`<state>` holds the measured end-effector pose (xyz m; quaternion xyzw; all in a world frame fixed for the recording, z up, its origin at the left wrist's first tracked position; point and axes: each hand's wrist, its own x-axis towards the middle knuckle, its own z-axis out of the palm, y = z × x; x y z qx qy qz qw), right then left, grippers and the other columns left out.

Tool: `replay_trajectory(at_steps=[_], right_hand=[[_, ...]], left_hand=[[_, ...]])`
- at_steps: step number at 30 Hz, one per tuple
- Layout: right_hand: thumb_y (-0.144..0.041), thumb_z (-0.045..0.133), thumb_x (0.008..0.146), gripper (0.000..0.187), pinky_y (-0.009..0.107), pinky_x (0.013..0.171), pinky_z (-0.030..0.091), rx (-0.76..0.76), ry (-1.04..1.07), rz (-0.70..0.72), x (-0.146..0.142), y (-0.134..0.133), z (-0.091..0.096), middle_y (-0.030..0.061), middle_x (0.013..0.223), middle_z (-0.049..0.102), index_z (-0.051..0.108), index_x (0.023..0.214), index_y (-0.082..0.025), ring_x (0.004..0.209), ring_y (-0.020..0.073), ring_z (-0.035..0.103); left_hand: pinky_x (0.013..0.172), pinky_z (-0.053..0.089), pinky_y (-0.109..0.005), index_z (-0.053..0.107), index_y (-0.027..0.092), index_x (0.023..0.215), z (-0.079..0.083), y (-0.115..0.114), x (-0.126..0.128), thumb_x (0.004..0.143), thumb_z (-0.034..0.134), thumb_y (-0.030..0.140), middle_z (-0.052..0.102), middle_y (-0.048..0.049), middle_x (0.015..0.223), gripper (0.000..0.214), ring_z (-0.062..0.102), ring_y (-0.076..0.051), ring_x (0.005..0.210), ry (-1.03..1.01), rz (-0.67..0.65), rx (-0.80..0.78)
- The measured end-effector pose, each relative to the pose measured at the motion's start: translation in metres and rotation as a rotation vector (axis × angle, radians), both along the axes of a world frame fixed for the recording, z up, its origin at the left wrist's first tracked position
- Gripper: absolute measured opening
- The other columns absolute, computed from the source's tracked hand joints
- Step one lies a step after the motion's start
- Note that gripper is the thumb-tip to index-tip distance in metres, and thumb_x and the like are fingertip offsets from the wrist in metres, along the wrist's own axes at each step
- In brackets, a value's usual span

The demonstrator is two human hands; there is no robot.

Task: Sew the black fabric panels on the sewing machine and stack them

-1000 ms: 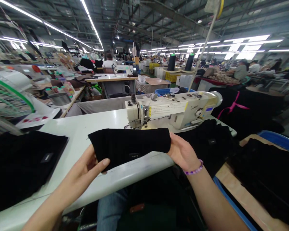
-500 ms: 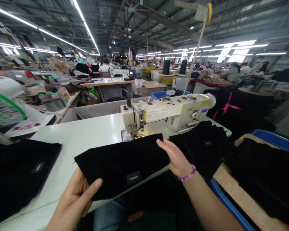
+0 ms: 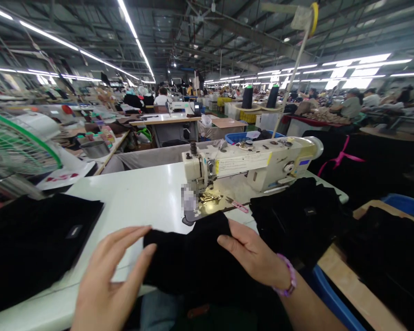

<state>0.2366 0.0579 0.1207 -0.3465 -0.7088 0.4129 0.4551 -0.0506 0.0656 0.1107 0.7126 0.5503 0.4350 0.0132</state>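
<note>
A black fabric piece [image 3: 193, 257] hangs between my two hands above the front edge of the sewing table, its top edge bent. My left hand [image 3: 113, 271] has its left corner between thumb and fingertips. At the right edge, my right hand [image 3: 251, 250], with a purple beaded bracelet [image 3: 290, 276] on the wrist, pinches the fabric under the thumb. Just beyond stands a sewing machine [image 3: 248, 158]; pink-handled thread snips [image 3: 239, 205] lie by its needle area. The label seen earlier on the held piece is out of sight.
Black labelled fabric pieces [image 3: 44, 239] lie at the left, and more black fabric [image 3: 296, 216] rests right of the machine. A blue bin [image 3: 334, 294] with a board across it stands at the right. A green-rimmed fan [image 3: 27, 138] is at the left.
The fabric has come down toward me and its labelled face has turned out of view. My hands are closer together. The snips and needle area are now uncovered. The view has shifted slightly left.
</note>
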Motion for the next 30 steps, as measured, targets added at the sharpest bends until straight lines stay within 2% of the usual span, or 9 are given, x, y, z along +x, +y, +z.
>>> replay_trajectory(at_steps=[2, 4, 7, 9, 11, 15, 19, 25, 30], right_hand=[[-0.033, 0.050, 0.103, 0.024, 0.032, 0.105, 0.045, 0.052, -0.049, 0.040, -0.005, -0.002, 0.002, 0.0046, 0.112, 0.066, 0.071, 0.111, -0.025, 0.106, 0.0193, 0.061], [-0.032, 0.050, 0.103, 0.022, 0.032, 0.105, 0.045, 0.086, -0.084, 0.065, -0.006, -0.003, 0.003, 0.0051, 0.110, 0.065, 0.071, 0.106, -0.025, 0.104, 0.0188, 0.060], [-0.029, 0.048, 0.103, 0.023, 0.031, 0.103, 0.046, 0.120, -0.095, 0.085, -0.003, -0.004, 0.005, 0.0054, 0.112, 0.064, 0.070, 0.106, -0.024, 0.106, 0.0184, 0.059], [-0.029, 0.049, 0.103, 0.022, 0.030, 0.100, 0.048, 0.106, -0.078, 0.046, 0.001, -0.003, 0.005, 0.0049, 0.110, 0.065, 0.070, 0.108, -0.025, 0.106, 0.0181, 0.060], [-0.033, 0.059, 0.098, 0.018, 0.029, 0.091, 0.051, 0.010, -0.024, -0.046, 0.003, -0.002, 0.003, 0.0043, 0.106, 0.067, 0.069, 0.110, -0.024, 0.099, 0.0181, 0.062], [-0.043, 0.072, 0.088, 0.027, 0.026, 0.074, 0.053, -0.168, 0.114, -0.208, 0.001, 0.000, -0.003, 0.0034, 0.099, 0.068, 0.067, 0.107, -0.024, 0.089, 0.0180, 0.064], [-0.041, 0.066, 0.092, 0.020, 0.023, 0.064, 0.050, -0.062, 0.134, -0.258, -0.005, 0.003, -0.002, 0.0034, 0.092, 0.066, 0.067, 0.088, -0.021, 0.082, 0.0163, 0.062], [-0.040, 0.066, 0.091, 0.020, 0.021, 0.059, 0.048, -0.061, 0.108, -0.268, -0.009, 0.005, 0.001, 0.0005, 0.084, 0.064, 0.067, 0.089, -0.021, 0.069, 0.0125, 0.058], [-0.034, 0.065, 0.093, 0.013, 0.023, 0.065, 0.049, 0.024, 0.065, -0.317, -0.011, 0.007, 0.000, 0.0016, 0.089, 0.066, 0.068, 0.088, -0.022, 0.079, 0.0149, 0.061]], left_hand=[[0.108, 0.042, -0.052, 0.074, 0.032, 0.109, 0.024, 0.000, 0.027, 0.082, 0.070, 0.048, 0.065, -0.0080, 0.126, 0.031, 0.059, -0.033, 0.116, 0.116, -0.124, 0.145], [0.103, 0.048, -0.045, 0.072, 0.032, 0.117, 0.038, 0.002, 0.050, 0.085, 0.070, 0.041, 0.067, -0.0072, 0.125, 0.033, 0.063, -0.029, 0.113, 0.139, -0.293, 0.120], [0.083, 0.058, -0.029, 0.069, 0.029, 0.119, 0.043, 0.008, 0.071, 0.088, 0.067, 0.030, 0.073, -0.0036, 0.106, 0.031, 0.070, -0.019, 0.094, 0.076, -0.520, -0.054], [0.076, 0.058, -0.024, 0.072, 0.027, 0.112, 0.040, 0.012, 0.079, 0.090, 0.063, 0.023, 0.072, -0.0020, 0.094, 0.024, 0.070, -0.016, 0.085, 0.020, -0.567, -0.096], [0.073, 0.057, -0.022, 0.073, 0.025, 0.108, 0.035, 0.015, 0.084, 0.091, 0.060, 0.019, 0.071, -0.0016, 0.090, 0.022, 0.069, -0.015, 0.082, -0.015, -0.572, -0.069], [0.074, 0.057, -0.020, 0.071, 0.025, 0.110, 0.029, 0.016, 0.088, 0.091, 0.060, 0.016, 0.070, -0.0014, 0.091, 0.024, 0.069, -0.013, 0.083, -0.031, -0.582, -0.040], [0.074, 0.057, -0.021, 0.070, 0.023, 0.106, 0.024, 0.015, 0.090, 0.091, 0.060, 0.016, 0.070, -0.0019, 0.091, 0.019, 0.069, -0.014, 0.083, -0.035, -0.583, -0.041], [0.073, 0.058, -0.024, 0.069, 0.022, 0.106, 0.017, 0.015, 0.094, 0.092, 0.058, 0.015, 0.069, -0.0035, 0.093, 0.019, 0.069, -0.015, 0.083, -0.051, -0.566, -0.004], [0.081, 0.059, -0.031, 0.068, 0.024, 0.121, 0.013, 0.010, 0.092, 0.090, 0.066, 0.020, 0.067, -0.0067, 0.103, 0.031, 0.068, -0.019, 0.092, -0.047, -0.354, 0.142]])
